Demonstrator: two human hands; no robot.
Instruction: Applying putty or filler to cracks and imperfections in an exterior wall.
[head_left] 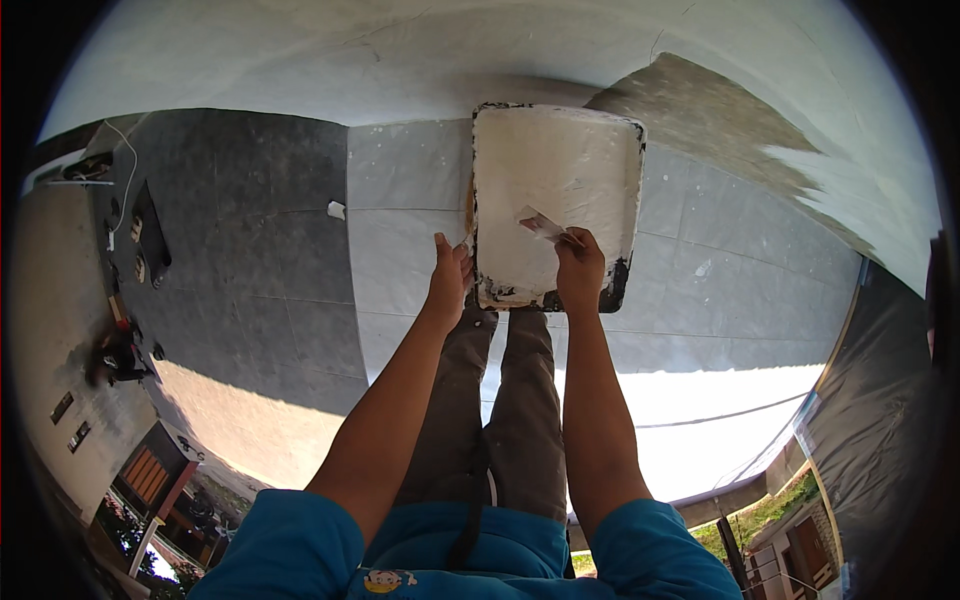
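In front of my legs is a rectangular black tray [622, 285], its rim smeared with white and its inside covered by an off-white coating or filling. My right hand [580, 270] is closed, over the tray's near right part. It pinches a small flat whitish piece with reddish-brown patches [540, 222], which looks like a scraper blade. That piece points up and left over the off-white surface. At the tray's left edge is my left hand [450, 275], thumb raised apart from the fingers. Its fingertips are close to the rim; whether they touch it I cannot tell.
Pale sheeting [405, 235] covers the floor around the tray, next to dark floor [270, 220] on the left. A small white object [336, 210] lies near their border. Beyond the tray rises a pale wall [400, 60] with a bare grey-brown patch [690, 105]. Dark sheeting [890, 370] hangs at right.
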